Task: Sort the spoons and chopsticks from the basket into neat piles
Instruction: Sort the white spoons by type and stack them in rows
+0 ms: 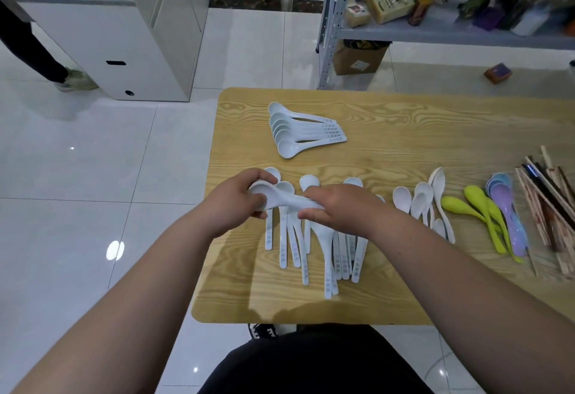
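Two hands hold white spoons (pixel 275 200) over the loose row (pixel 311 253): our left hand (pixel 231 205) grips the bowls, our right hand (pixel 340 207) pinches the handles. Perhaps several are nested; we should align them squarely first.

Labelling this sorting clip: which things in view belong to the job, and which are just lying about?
Job: white plastic spoon in left grip and right grip; nested stack of white spoons; loose white spoons on the wooden table; small white spoons; lime-green spoons; pastel purple and blue spoons; wooden chopsticks.
Lying about: cardboard box; small brown box; white cabinet; cluttered grey shelf.
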Tool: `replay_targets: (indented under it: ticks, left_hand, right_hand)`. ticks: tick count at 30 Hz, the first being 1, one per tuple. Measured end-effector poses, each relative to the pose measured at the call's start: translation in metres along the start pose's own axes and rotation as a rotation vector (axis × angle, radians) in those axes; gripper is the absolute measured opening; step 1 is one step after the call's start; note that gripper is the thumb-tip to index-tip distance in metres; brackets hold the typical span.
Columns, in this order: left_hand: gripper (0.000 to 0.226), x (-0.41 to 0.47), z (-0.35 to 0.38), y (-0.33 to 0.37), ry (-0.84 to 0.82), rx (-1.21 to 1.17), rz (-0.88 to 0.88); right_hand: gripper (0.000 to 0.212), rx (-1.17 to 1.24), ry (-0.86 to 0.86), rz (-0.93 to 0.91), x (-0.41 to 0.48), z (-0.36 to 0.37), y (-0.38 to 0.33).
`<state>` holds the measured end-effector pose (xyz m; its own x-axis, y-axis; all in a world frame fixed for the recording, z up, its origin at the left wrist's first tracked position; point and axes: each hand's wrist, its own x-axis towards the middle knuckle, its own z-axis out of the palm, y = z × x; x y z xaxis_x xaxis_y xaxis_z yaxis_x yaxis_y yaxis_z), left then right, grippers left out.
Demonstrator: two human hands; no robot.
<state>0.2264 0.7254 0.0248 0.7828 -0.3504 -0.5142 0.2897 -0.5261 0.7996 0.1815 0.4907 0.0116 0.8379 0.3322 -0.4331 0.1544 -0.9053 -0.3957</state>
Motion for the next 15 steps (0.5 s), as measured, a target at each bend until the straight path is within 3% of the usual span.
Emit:
replay_targets:
  ticks: [8, 15]
  left_hand:
    - [0.039, 0.067, 0.03, -0.003, 0.135, 0.077, 0.036]
    - [0.028, 0.151, 0.05, -0.012, 0.327, 0.473, 0.24]
  right_hand:
    - [0.035, -0.155, 0.096, -0.085, 0.043, -0.014, 0.062]
    - [0.039, -0.175, 0.135, -0.083, 0.105, -0.014, 0.131]
